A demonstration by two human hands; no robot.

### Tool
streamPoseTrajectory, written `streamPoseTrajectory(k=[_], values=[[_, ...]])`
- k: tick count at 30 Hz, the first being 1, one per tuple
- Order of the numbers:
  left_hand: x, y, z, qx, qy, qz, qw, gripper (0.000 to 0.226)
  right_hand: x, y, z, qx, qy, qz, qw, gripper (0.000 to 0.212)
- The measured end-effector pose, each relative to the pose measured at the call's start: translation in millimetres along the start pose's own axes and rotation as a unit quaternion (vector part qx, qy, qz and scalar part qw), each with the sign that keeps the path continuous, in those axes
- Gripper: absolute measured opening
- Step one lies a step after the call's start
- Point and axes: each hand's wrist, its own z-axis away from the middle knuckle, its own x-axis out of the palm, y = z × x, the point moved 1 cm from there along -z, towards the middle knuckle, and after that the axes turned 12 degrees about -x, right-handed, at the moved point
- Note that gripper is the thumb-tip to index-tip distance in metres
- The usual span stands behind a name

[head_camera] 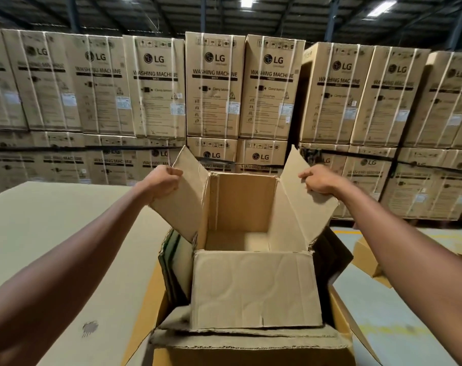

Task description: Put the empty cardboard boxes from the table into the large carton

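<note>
Nearest us, the large carton gapes at the frame's bottom, its torn rim cut off by the edge. Our empty cardboard box sits partly down inside it, flaps up, nothing within. Our left hand grips the left flap; our right hand grips the right flap. Dark flat things wedged beside the box are hard to identify. Beside the carton on our left lies the table; stacked washing-machine cartons stand behind.

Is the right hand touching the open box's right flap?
Touching. The head view shows the right hand with fingers curled over the top edge of the right flap of the empty cardboard box; no gap is visible.
</note>
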Motion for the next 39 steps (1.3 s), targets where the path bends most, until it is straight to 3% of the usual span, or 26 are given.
streamPoseTrajectory(k=[10,18,25,31,36,39], values=[[33,-33,-35,-0.048,-0.018,-0.025,0.998,0.04,33,41,-10,0.04,-0.026,-0.048,0.998,0.052],[43,-74,-53,-0.083,-0.026,-0.04,0.995,0.055,43,81,-20,0.087,-0.026,-0.099,0.991,0.05],[37,-85,-58,-0.051,-0.013,-0.054,0.997,0.054,41,120,2,0.079,-0.053,-0.108,0.99,0.045],[20,-104,-56,-0.02,0.061,-0.082,0.995,0.04,35,142,29,0.074,0.003,-0.049,0.996,0.036],[17,-126,-40,-0.041,-0.011,-0.026,0.999,0.037,45,154,50,0.074,0.026,-0.045,0.996,0.04],[22,-127,-27,-0.051,0.04,-0.029,0.997,0.038,51,155,58,0.064,0.042,-0.004,0.997,0.038]])
